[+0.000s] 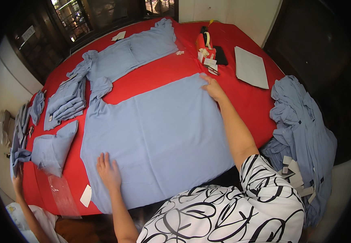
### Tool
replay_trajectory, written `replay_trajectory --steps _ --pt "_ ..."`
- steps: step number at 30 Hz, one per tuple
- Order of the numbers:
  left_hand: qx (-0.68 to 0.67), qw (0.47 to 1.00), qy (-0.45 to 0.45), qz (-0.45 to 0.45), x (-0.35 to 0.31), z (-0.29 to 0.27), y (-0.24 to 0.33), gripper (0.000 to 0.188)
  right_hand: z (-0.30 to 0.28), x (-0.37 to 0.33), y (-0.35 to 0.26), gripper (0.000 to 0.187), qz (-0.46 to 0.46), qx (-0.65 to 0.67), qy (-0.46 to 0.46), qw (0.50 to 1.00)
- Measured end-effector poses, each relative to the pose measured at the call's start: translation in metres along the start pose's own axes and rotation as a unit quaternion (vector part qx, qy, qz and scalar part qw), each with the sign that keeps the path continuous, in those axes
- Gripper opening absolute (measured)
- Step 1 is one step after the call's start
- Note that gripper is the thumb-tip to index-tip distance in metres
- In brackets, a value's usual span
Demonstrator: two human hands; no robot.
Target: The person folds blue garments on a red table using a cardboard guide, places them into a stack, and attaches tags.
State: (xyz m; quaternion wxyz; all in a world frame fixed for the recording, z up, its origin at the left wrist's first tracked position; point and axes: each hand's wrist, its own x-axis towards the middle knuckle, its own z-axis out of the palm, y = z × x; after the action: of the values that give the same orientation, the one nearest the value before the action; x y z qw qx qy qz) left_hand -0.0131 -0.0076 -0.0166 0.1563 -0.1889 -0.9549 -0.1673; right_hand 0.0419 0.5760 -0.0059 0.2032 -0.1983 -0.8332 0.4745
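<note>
Blue cloth spread flat on red table cover, both hands pressing it.

Head view: light blue garment lies face-down and smoothed across the red table, its near edge hanging off toward the person. Left hand rests open, fingers splayed, palm flat on the lower left corner, gripping nothing. Right hand reaches far, fingers extended on the upper right edge; looks like pressing rather than pinching, though a pinch cannot be ruled out. Folded stack sits left; unfolded pile right; another garment beyond. White card near tape dispenser.
</note>
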Motion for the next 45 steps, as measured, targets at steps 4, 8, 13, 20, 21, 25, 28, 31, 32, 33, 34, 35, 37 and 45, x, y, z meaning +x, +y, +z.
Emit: replay_trajectory --steps 4,8,13,20,21,25,28,31,32,33,34,35,37,45 --pt "0.025 0.999 -0.006 -0.021 -0.013 -0.013 -0.008 0.045 0.029 -0.004 -0.026 0.072 -0.028 -0.252 0.057 0.966" --pt "0.023 1.000 -0.008 -0.011 -0.010 -0.010 -0.004 0.045 0.027 -0.024 -0.017 0.068 -0.024 -0.173 0.112 0.978" --pt "0.031 0.999 0.004 0.005 -0.010 -0.001 -0.014 0.044 -0.015 -0.092 -0.022 0.053 0.033 -0.115 0.095 0.988" --pt "0.041 0.999 0.011 0.006 -0.012 0.004 -0.018 0.044 -0.028 -0.274 -0.060 0.025 0.196 -0.277 0.024 0.940" --pt "0.040 0.999 0.010 0.009 -0.011 0.005 -0.018 0.044 -0.026 -0.287 -0.064 0.024 0.218 -0.300 0.026 0.928" --pt "0.037 0.999 0.004 0.022 -0.010 0.005 -0.021 0.045 -0.039 -0.309 -0.044 0.023 0.212 -0.181 0.107 0.954" --pt "0.013 0.999 -0.007 0.029 -0.008 0.003 -0.030 0.045 -0.043 -0.320 -0.034 0.023 0.240 -0.042 0.121 0.962" --pt "-0.088 0.996 -0.011 0.006 -0.011 -0.005 -0.036 0.046 -0.032 -0.330 -0.048 0.022 0.214 0.114 0.128 0.962" --pt "-0.133 0.991 -0.010 -0.007 -0.012 -0.010 -0.037 0.046 -0.030 -0.330 -0.057 0.023 0.208 0.157 0.128 0.957" --pt "-0.086 0.996 -0.003 -0.005 -0.015 -0.013 -0.043 0.046 -0.031 -0.332 -0.051 0.025 0.177 0.154 0.108 0.966" --pt "-0.041 0.999 0.005 -0.001 -0.019 -0.017 -0.051 0.046 -0.036 -0.336 -0.044 0.026 0.144 0.149 0.091 0.974" --pt "0.007 1.000 0.014 0.000 -0.025 -0.020 -0.058 0.045 -0.039 -0.335 -0.041 0.028 0.111 0.144 0.070 0.981" --pt "0.096 0.995 0.010 -0.029 -0.041 -0.020 -0.068 0.045 -0.045 -0.332 -0.039 0.029 0.204 -0.025 0.039 0.978" --pt "0.139 0.984 -0.021 -0.109 -0.048 -0.012 -0.073 0.050 -0.055 -0.248 -0.046 0.030 0.103 -0.258 0.119 0.953"
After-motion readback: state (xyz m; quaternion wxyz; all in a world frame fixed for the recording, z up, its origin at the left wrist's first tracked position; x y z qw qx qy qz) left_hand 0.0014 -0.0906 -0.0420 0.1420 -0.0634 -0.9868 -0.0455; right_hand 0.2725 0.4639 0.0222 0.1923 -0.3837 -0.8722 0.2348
